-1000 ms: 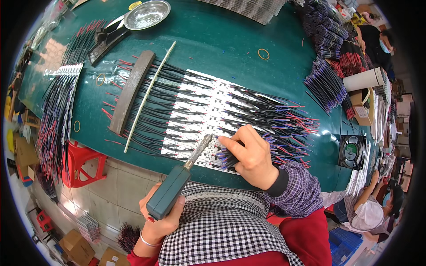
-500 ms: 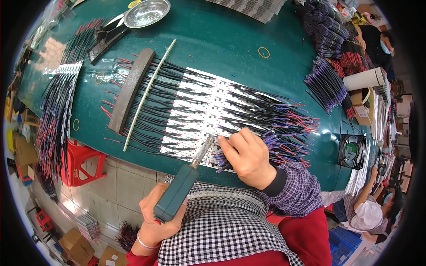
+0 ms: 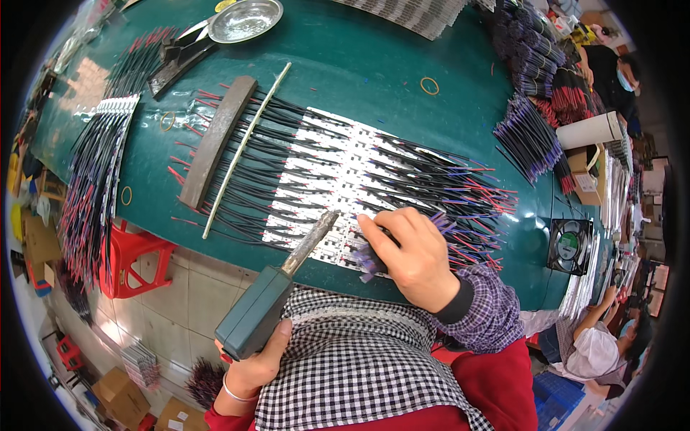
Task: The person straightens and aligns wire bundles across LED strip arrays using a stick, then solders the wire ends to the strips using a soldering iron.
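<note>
My left hand point(image 3: 259, 364) grips the green handle of a soldering iron point(image 3: 253, 312). Its long, darkened metal tip points up and away, over the lower part of a white circuit board panel point(image 3: 348, 172). Black wires with red and purple ends fan out from both sides of the panel. Thumb and fingers of my right hand point(image 3: 415, 257) are pinched together at the panel's right side, around a bunch of black wires point(image 3: 374, 260) with purple ends, blurred by motion. Whether the iron's tip touches the board, I cannot tell.
A dark bar point(image 3: 219, 144) and a thin pale stick point(image 3: 248, 147) lie across the left wires. Another wired panel point(image 3: 118, 108) hangs over the table's left edge. A metal dish point(image 3: 246, 20) stands at the back, a small fan point(image 3: 570, 246) at right, wire bundles point(image 3: 530, 136) behind it.
The soldering iron has drawn back left and toward me, its tip shifting slightly up and left. My right hand has moved slightly right, with the wires in it swinging.
</note>
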Tool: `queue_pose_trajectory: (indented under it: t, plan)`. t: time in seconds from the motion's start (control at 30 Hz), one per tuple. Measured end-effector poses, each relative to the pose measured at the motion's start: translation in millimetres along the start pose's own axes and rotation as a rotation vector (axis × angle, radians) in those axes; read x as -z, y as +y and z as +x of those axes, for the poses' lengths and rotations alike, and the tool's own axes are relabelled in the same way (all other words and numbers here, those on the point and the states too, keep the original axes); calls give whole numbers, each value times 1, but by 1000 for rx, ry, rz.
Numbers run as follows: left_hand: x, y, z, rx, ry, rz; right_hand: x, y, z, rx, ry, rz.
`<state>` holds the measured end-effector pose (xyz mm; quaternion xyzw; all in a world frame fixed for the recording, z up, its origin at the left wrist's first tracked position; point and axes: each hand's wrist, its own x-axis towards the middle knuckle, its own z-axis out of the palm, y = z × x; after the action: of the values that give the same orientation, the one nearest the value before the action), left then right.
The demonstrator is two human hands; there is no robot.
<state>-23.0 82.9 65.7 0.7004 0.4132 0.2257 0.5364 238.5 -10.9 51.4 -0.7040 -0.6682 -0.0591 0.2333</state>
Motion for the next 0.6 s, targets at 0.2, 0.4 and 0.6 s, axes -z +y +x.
queue_pose_trajectory:
  t: [0.2,0.4,0.6]
  plan:
    - [9,-10,-7,129,-88,-105,3,-10,-3,-91,13,68]
    - [11,-16,-9,123,-94,-88,-11,-1,-9,-52,-31,48]
    - [-2,-9,-1,-33,21,42,-13,-3,-8,-43,-1,17]
